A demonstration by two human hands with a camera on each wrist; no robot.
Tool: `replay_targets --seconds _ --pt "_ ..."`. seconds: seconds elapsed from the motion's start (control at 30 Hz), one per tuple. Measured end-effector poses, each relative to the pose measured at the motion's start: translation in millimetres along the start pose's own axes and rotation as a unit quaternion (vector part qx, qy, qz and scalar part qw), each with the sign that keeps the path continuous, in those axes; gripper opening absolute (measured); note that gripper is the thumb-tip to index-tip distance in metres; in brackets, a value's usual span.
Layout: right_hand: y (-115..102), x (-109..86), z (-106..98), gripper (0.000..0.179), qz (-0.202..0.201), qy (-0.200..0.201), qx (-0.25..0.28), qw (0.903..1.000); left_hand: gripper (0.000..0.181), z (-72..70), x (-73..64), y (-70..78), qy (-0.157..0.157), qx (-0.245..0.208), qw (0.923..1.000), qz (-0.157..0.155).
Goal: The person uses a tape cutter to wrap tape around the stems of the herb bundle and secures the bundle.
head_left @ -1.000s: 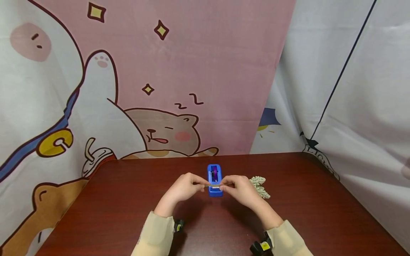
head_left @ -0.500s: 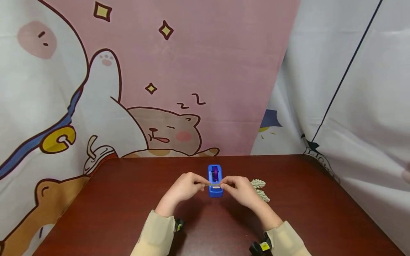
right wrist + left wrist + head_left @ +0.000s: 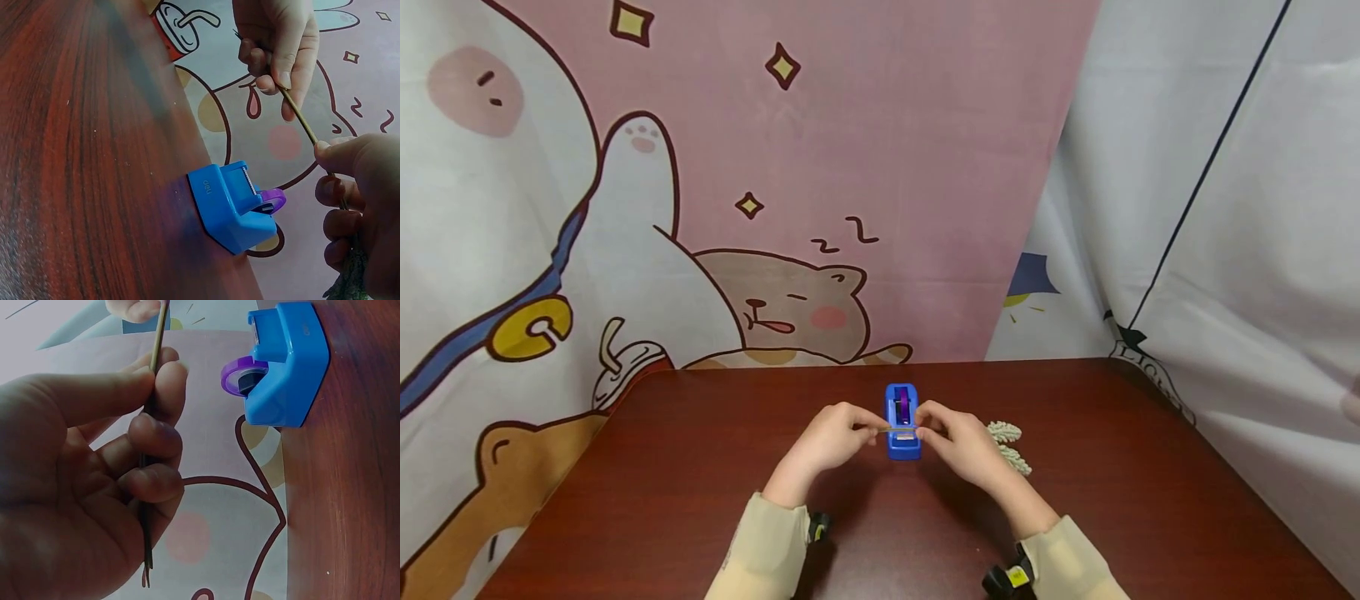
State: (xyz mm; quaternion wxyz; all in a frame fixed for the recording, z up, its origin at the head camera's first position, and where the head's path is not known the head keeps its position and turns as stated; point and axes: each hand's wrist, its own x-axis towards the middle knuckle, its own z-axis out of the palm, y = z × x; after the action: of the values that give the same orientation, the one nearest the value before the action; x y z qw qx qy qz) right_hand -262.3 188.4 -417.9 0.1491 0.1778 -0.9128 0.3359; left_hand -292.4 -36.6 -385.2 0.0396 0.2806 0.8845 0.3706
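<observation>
Thin olive-brown stems [image 3: 300,117] run level between my two hands, above the blue tape dispenser [image 3: 904,450]. My left hand [image 3: 833,439] pinches them between thumb and index finger, its other fingers curled round the lower part. Split stem ends [image 3: 147,569] poke out below that hand in the left wrist view. Close by, my right hand [image 3: 962,446] pinches the same stems with thumb and forefinger. Pale green leafy sprigs [image 3: 1004,432] stick out beyond the right hand, and their dark green tops [image 3: 350,278] hang below its fingers in the right wrist view.
On the dark red-brown table [image 3: 700,483], the dispenser holds a purple tape roll [image 3: 240,376] and has a serrated cutting edge. A cartoon-printed cloth [image 3: 925,167] hangs behind the table, with a white cloth [image 3: 1247,250] on the right.
The back of my right hand has risen slightly. Both hands keep holding the stems over the dispenser, and the head view has shifted a little.
</observation>
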Motion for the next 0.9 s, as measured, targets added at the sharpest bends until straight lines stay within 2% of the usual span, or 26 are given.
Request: replay_targets --seconds 0.47,0.67,0.9 --pt "-3.6 -1.4 -0.1 0.013 0.004 0.008 -0.01 0.9999 0.017 0.1 -0.2 0.3 0.004 0.003 1.0 0.003" --pt "-2.0 -0.7 -0.1 0.005 0.005 0.009 -0.015 0.9998 0.017 -1.1 0.9 2.0 0.003 0.011 0.9999 0.007" --pt "-0.1 0.0 1.0 0.004 0.005 -0.016 -0.025 0.9996 0.016 1.1 0.3 -0.6 -0.002 0.018 0.9998 0.003"
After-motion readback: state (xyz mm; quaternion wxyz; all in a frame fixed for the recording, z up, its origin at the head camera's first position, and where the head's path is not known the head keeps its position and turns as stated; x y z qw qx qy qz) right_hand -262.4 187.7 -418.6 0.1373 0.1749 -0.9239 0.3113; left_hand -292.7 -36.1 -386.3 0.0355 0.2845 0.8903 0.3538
